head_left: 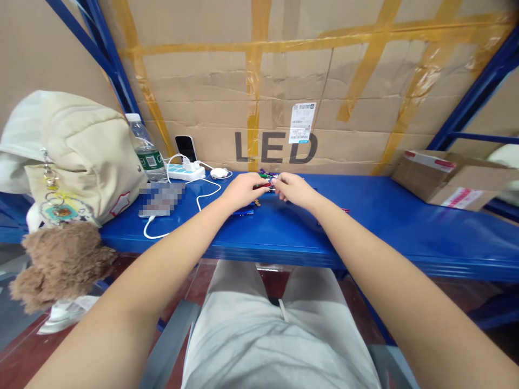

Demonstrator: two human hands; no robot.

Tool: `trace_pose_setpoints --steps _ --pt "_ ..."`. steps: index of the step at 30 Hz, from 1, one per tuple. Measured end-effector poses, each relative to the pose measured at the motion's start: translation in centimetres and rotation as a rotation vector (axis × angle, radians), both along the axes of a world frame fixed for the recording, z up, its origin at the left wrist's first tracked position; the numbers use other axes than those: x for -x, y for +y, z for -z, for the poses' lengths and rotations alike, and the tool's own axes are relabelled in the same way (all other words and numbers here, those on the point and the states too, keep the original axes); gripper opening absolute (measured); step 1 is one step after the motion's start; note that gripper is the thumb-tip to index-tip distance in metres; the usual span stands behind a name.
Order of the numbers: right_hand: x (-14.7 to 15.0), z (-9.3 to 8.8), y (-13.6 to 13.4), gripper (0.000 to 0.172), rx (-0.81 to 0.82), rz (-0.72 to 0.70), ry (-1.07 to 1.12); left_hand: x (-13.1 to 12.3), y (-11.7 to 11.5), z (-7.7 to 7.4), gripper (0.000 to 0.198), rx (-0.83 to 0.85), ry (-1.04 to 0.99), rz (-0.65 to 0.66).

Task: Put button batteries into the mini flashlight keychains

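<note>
Both hands meet over the blue table [284, 232], near its middle. My left hand [245, 190] has its fingers bent around something small I cannot make out. My right hand [292, 189] is closed in a pinch beside it, and what it grips is too small to name. Small colourful items [265, 175], some green, purple and red, lie just behind and between the hands. A blue pen-like item [243, 213] rests below my left hand. Part of a red item [345, 210] shows beyond my right forearm.
On the left are a cream bag [87, 146] with a plush charm, a water bottle [149, 154], a power strip [185, 172] with white cables, and a phone [185, 148]. An open cardboard box [450, 178] stands right. A large cardboard panel [211, 97] backs the table.
</note>
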State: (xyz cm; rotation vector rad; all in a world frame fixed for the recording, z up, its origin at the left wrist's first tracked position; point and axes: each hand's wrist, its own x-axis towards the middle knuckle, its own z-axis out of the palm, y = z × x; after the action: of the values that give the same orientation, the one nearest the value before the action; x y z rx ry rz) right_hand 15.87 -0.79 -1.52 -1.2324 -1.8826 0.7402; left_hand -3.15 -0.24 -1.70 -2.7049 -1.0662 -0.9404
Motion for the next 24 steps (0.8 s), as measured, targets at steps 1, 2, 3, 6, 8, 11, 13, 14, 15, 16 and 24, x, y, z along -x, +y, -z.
trace_pose_setpoints --steps 1,2,3,6,8,11,13,14,15,16,24 --pt "-0.1 0.1 0.2 0.028 -0.140 -0.005 -0.104 0.1 0.2 0.0 0.020 0.063 -0.049 0.019" --pt "-0.2 0.1 0.4 0.030 -0.266 -0.020 -0.189 0.2 0.3 0.1 0.020 0.121 -0.090 0.032" --pt "-0.3 0.1 0.6 0.031 -0.370 -0.040 -0.252 0.3 0.4 0.1 0.022 0.174 -0.125 0.046" --pt "-0.5 0.0 0.7 0.034 -0.523 -0.067 -0.375 0.4 0.3 0.2 0.026 0.297 -0.196 0.093" --pt "-0.5 -0.1 0.5 0.034 -0.549 -0.046 -0.436 0.4 0.1 0.2 0.028 0.346 -0.209 0.100" --pt "-0.3 -0.2 0.3 0.034 -0.559 -0.012 -0.472 0.3 -0.1 0.2 0.030 0.349 -0.200 0.104" --pt "-0.1 -0.1 0.3 0.035 -0.549 0.002 -0.459 0.3 -0.1 0.3 0.029 0.311 -0.195 0.123" --pt "-0.1 -0.1 0.3 0.036 -0.537 0.006 -0.445 0.3 0.0 0.3 0.028 0.284 -0.188 0.133" --pt "0.0 0.0 0.3 0.037 -0.518 0.006 -0.424 0.2 0.0 0.3 0.027 0.253 -0.177 0.140" --pt "0.1 0.1 0.4 0.037 -0.491 0.002 -0.397 0.2 0.1 0.4 0.026 0.217 -0.162 0.142" --pt "0.6 0.1 0.1 0.041 -0.150 0.000 -0.014 -0.2 -0.7 0.1 0.025 -0.146 0.008 0.033"
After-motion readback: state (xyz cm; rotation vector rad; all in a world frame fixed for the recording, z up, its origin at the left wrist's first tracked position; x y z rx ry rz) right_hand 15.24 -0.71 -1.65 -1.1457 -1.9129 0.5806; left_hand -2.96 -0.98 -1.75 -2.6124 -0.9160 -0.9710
